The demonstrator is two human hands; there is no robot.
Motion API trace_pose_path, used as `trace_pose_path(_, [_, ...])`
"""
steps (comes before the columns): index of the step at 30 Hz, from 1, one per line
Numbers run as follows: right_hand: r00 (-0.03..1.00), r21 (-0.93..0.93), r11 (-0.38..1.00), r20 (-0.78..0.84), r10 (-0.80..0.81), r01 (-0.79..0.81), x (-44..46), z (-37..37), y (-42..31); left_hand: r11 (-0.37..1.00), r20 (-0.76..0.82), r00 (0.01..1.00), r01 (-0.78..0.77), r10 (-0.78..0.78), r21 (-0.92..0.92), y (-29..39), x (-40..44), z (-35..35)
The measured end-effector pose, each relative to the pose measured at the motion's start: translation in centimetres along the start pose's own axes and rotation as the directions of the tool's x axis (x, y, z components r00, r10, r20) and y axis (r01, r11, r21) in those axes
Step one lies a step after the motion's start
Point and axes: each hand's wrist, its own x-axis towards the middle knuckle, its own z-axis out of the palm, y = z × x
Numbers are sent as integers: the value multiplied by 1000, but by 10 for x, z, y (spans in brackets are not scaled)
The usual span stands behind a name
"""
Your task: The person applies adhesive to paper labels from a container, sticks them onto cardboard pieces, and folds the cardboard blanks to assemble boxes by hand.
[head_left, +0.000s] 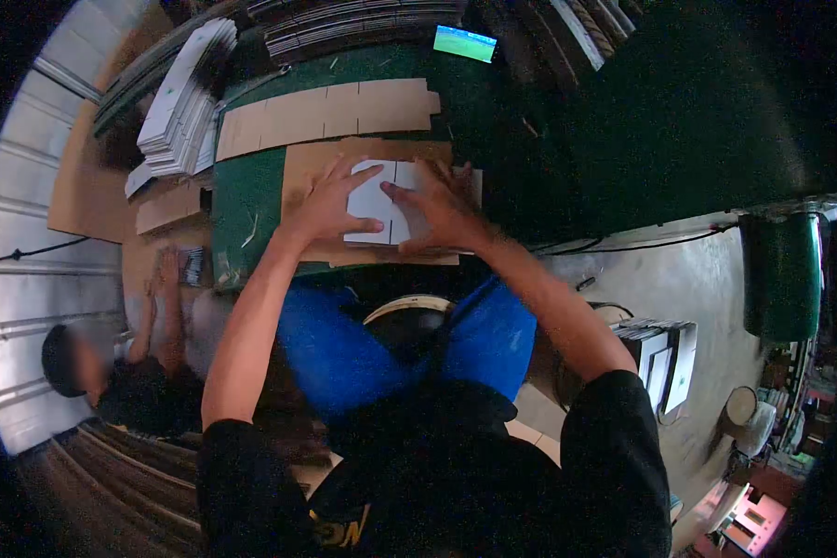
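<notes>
A white cardboard piece with dark slots (370,198) lies on brown cardboard (299,167) at the front of the green table. My left hand (333,200) is spread over its left side, thumb and index finger resting on the white face. From the other side my right hand (437,205) reaches across the same piece, fingers apart and partly blurred. The right hand covers much of the white piece, and only a strip of it shows beyond that hand. Whether several sheets are stacked under my hands I cannot tell.
Behind my hands lies a long slotted brown cardboard strip (330,112). White cardboard is stacked (181,112) at the back left. A lit phone screen (465,44) stands at the back. Another person's hands (166,274) are at the left. More white cardboard (665,363) stands at the right.
</notes>
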Motion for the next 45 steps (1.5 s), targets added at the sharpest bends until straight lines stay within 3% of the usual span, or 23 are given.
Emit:
trace_pose_path(2, [999,-45,998,22,36,-35,3,-6,-6,993,-43,993,-108,106,-37,-16,8,10])
trace_pose_path(5, [998,-27,999,51,43,-42,-4,-9,-16,997,-6,997,-72,72,38,-8,5,4])
trace_pose_path(11, [1000,88,996,24,-21,18,-24,2,-30,997,-47,996,-73,73,-6,0,1,3])
trace_pose_path(14, [997,44,999,-76,8,-4,-26,14,-29,999,-30,1000,-11,9,-48,5,-1,3])
trace_pose_path(17, [998,60,998,-67,4,0,-17,11,-30,994,-53,993,-110,110,3,-16,7,16])
trace_pose_path(20, [990,167,984,-115,78,-58,5,6,-20,991,-54,993,-97,102,88,-10,5,10])
trace_pose_path(22, [962,332,933,-178,209,-141,29,11,-6,997,-45,997,-62,64,42,-10,7,12])
trace_pose_path(23, [964,335,931,-167,208,-143,35,16,-5,1000,-31,999,-26,25,-4,-11,7,15])
trace_pose_path(25, [848,210,896,-297,439,-391,50,20,-10,1000,-44,999,-24,24,-12,-15,6,20])
trace_pose_path(26, [850,213,895,-288,441,-393,53,21,-9,999,-58,998,-29,28,-17,-17,6,23])
trace_pose_path(28, [868,432,855,-259,423,-288,51,28,-6,997,-33,999,-6,4,-80,-17,7,24])
trace_pose_path(30, [857,382,860,-251,449,-339,52,32,-10,993,-23,1000,1,-3,-120,-18,6,21])
trace_pose_path(35, [813,249,896,-381,440,-369,39,30,-17,993,-4,996,-85,85,84,-14,11,16])
trace_pose_path(37, [832,470,854,-365,417,-222,25,33,-30,995,-20,998,-50,52,91,-12,9,16])
trace_pose_path(41, [848,455,841,-282,449,-294,27,47,-35,999,-32,998,-44,45,25,-16,9,20])
trace_pose_path(44, [828,295,928,-443,343,-227,33,50,-20,988,-46,987,-155,154,-4,-47,27,40])
trace_pose_path(45, [880,281,923,-323,349,-263,29,41,-23,987,-55,986,-160,160,4,-43,28,35])
